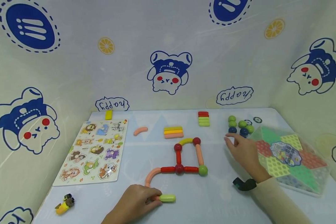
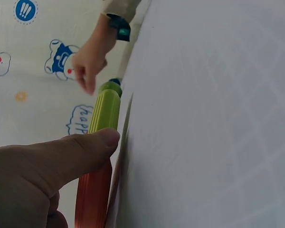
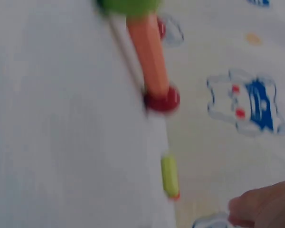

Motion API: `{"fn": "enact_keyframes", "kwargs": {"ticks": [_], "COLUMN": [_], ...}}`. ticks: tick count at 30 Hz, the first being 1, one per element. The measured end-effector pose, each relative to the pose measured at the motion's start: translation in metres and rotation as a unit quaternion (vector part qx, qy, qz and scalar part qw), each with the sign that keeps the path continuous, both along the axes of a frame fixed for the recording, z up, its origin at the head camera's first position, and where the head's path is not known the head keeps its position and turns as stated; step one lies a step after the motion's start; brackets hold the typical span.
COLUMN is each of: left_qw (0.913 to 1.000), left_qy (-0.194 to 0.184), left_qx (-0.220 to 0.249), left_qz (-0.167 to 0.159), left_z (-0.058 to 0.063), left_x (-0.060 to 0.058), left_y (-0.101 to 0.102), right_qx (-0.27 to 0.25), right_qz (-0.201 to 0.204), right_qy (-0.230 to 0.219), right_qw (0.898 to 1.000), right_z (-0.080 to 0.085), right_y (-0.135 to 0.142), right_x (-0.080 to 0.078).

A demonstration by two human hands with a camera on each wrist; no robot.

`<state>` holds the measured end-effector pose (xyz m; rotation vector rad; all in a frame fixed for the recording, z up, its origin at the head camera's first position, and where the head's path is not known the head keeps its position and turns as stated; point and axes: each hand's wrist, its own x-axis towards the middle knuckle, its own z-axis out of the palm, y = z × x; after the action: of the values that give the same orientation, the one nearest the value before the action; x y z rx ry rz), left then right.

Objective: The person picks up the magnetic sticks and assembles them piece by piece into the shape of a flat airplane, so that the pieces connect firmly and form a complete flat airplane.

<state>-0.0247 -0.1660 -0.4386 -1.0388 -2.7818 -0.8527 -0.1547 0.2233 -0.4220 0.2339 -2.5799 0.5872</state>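
Note:
A figure of magnetic rods and balls lies on the table: straight red rods (image 1: 168,169), dark red balls (image 1: 179,169), a green ball (image 1: 203,170), a yellow curved rod (image 1: 187,141) and orange rods. My left hand (image 1: 138,200) pinches its near end, where a curved orange rod (image 1: 151,176) meets a light green rod (image 1: 167,198). In the left wrist view the thumb lies across that joint, the green rod (image 2: 106,110) beyond it. Over at the right, my right hand (image 1: 244,152) reaches beside loose green balls (image 1: 242,123) and dark blue balls (image 1: 232,130), fingers partly extended, holding nothing visible.
An animal puzzle board (image 1: 92,152) lies at left, a small yellow toy (image 1: 64,205) before it. Loose rods sit behind the figure: a yellow-orange group (image 1: 173,132), a red-green stack (image 1: 203,119), a curved piece (image 1: 141,131). A clear-sided box (image 1: 291,158) stands at right.

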Motion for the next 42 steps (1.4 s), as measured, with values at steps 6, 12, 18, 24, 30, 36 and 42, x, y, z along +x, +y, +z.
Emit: {"fn": "enact_keyframes", "kwargs": {"ticks": [6, 12, 18, 24, 30, 36, 42], "left_qw": [1.0, 0.9999, 0.9993, 0.9997, 0.9996, 0.9994, 0.9993], "left_qy": [-0.007, -0.01, -0.035, -0.022, -0.026, -0.035, -0.029], "left_qx": [-0.005, -0.01, -0.011, -0.008, -0.003, 0.007, 0.024], "left_qz": [0.0, 0.003, 0.003, 0.002, 0.003, 0.005, 0.003], "left_z": [0.001, 0.001, 0.001, 0.0, -0.001, -0.001, -0.002], "left_x": [0.0, 0.001, 0.002, 0.002, 0.002, 0.002, 0.001], "left_y": [0.0, 0.001, 0.001, 0.001, 0.0, 0.0, 0.001], "right_qx": [0.007, 0.016, 0.019, 0.014, 0.003, 0.003, 0.002], "right_qz": [-0.088, -0.112, -0.122, -0.124, -0.119, -0.113, -0.112], "right_qy": [-0.057, -0.094, -0.13, -0.125, -0.105, -0.1, -0.085], "right_qw": [0.994, 0.989, 0.984, 0.984, 0.987, 0.989, 0.99], "right_z": [-0.003, 0.002, -0.002, -0.008, -0.013, -0.012, -0.008], "right_y": [0.046, 0.06, 0.062, 0.06, 0.058, 0.054, 0.046], "right_x": [-0.009, -0.01, -0.012, -0.014, -0.017, -0.015, -0.012]}}
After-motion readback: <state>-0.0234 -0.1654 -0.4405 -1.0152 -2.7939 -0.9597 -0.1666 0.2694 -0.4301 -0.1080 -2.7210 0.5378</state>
